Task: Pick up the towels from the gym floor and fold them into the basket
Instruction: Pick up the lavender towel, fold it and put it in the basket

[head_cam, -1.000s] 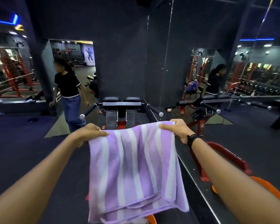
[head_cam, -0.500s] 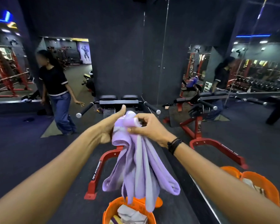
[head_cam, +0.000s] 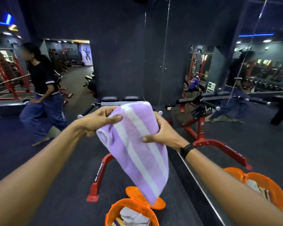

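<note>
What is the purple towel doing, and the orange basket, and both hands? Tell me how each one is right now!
purple striped towel: folded, held up in the air over the basket, not in it yet.
orange basket: on the floor, lid flipped open, folded towels already inside.
left hand: grips the towel's upper left edge.
right hand: grips the towel's right side.
red gym bench: standing on the floor, unused.

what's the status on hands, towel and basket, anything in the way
Left hand and right hand both grip the towel. Towel folded, hanging above the basket. Nothing between them.
</note>
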{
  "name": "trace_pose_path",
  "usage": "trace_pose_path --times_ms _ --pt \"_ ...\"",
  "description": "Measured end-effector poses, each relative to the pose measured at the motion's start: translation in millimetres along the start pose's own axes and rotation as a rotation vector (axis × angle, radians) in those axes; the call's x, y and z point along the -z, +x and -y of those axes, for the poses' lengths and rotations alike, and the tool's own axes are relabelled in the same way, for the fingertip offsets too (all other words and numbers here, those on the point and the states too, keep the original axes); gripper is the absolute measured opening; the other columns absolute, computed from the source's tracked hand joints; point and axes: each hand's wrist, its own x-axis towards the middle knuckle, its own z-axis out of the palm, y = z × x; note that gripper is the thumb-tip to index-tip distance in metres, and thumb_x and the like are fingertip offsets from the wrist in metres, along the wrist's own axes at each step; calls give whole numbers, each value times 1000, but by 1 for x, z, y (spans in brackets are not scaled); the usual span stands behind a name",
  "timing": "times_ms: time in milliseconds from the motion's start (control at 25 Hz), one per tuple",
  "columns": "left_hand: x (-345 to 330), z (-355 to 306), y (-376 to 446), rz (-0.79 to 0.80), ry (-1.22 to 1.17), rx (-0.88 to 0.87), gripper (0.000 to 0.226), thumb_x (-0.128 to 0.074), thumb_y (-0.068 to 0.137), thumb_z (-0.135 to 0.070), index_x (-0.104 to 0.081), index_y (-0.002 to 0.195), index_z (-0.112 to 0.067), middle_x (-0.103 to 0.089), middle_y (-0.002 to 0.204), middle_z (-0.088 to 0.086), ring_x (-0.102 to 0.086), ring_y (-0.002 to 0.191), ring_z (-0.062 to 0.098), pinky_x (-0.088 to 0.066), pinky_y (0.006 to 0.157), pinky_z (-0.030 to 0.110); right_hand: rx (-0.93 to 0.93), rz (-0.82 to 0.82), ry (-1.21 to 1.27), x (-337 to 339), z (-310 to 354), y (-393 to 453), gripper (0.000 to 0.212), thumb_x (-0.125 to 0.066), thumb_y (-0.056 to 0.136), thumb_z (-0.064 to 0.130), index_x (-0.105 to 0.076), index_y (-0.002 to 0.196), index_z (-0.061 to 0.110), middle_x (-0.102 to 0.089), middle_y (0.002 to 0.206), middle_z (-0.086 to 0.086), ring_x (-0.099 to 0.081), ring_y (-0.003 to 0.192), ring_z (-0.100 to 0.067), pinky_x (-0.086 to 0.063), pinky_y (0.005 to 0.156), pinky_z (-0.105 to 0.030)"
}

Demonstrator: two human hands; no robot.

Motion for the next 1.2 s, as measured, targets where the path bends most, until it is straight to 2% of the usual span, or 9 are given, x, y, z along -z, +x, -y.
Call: trace_pose_path --times_ms 120,280,320,400,520,640,720,960,1200 --pt "7 1 -2 -87 -118 -122 74 -85 63 -44 -59 120 -5 -69 101 11 -67 86 20 -57 72 29 -50 132 -78 0 -12 -5 96 -94 53 23 -43 135 27 -57 132 8 -54 122 -8 -46 101 -33" --pt "17 5 -12 -267 -240 -206 23 -48 94 -13 -59 114 -11 -72 86 0 -68 72 10 -56 61 22 -313 413 -214 6 -36 -25 62 -87 58 23 -65 116 17 -71 111 5 -67 103 -13 -53 93 -37" --pt "22 6 -16 -293 -245 -198 24 -43 96 -10 -59 114 -12 -72 85 -1 -68 71 10 -56 61 22 -351 404 -165 9 -39 -29 56 -84 60 20 -67 113 13 -72 110 1 -68 102 -17 -53 93 -39" --pt "38 15 -27 -288 -223 -178 29 -62 88 -25 -61 115 -14 -73 91 0 -69 76 10 -56 65 22 -401 312 29 17 -37 -34 48 -75 67 9 -65 114 6 -71 112 -9 -67 102 -25 -54 91 -40" --pt "60 39 -37 -312 -97 -10 65 -86 60 -46 -66 113 -16 -72 104 7 -69 83 14 -57 68 24 -433 213 138 37 -30 -31 46 -70 68 8 -63 114 7 -69 112 -15 -67 99 -26 -55 88 -40" --pt "69 66 -43 -410 -138 117 28 -59 91 -18 -62 116 -6 -71 103 8 -70 74 12 -57 63 22 -511 309 78 53 -29 -24 64 -78 65 15 -55 124 6 -63 122 -18 -63 109 -32 -47 98 -48" --pt "73 84 -48 -431 -144 226 27 -46 97 -12 -58 118 2 -72 96 10 -69 69 12 -57 60 22 -559 360 21 60 -24 -16 66 -79 63 19 -56 122 1 -62 122 -23 -62 103 -31 -46 96 -49" --pt "76 105 -60 -424 -150 370 27 -52 94 -29 -63 109 -10 -68 100 10 -67 69 12 -56 59 23 -513 181 -168 55 10 15 56 -70 62 23 -61 109 -7 -62 91 -12 -57 70 -17 -45 56 -24" --pt "84 123 -52 -418 235 351 17 -63 89 -29 -60 104 -22 -65 103 5 -62 88 16 -50 79 34 -600 242 -361 27 14 42 40 -77 55 31 -69 86 8 -63 80 -7 -58 70 -17 -46 62 -29"
